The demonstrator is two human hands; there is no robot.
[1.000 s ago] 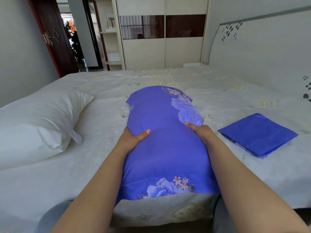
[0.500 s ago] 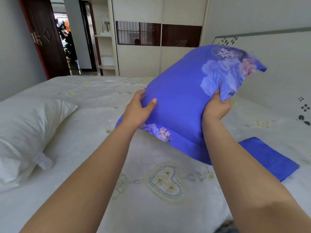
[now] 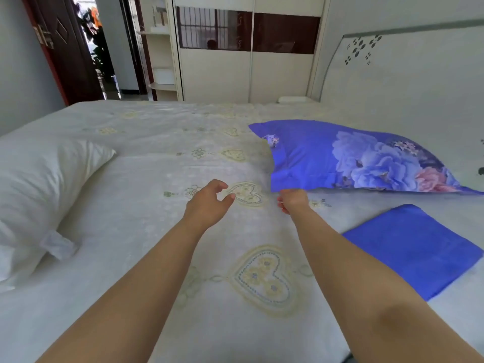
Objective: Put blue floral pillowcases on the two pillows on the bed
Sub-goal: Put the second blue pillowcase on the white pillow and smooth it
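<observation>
White and still bare, the uncased pillow [image 3: 44, 189] lies at the left of the bed [image 3: 162, 132]. Left hand [image 3: 207, 205] hovers empty, fingers loosely curled. Right hand [image 3: 293, 201] is curled just below the cased pillow [image 3: 366, 161] by the headboard [image 3: 408, 82]; whether it pinches the hem cannot be told. Folded pillowcase [image 3: 411, 247] lies flat at right. Risk: the soft case may bunch or go on twisted (opening not yet found), and the cased pillow could be dragged askew. Embroidered sheet; wardrobe [image 3: 248, 72] and open door [image 3: 65, 48] beyond.
</observation>
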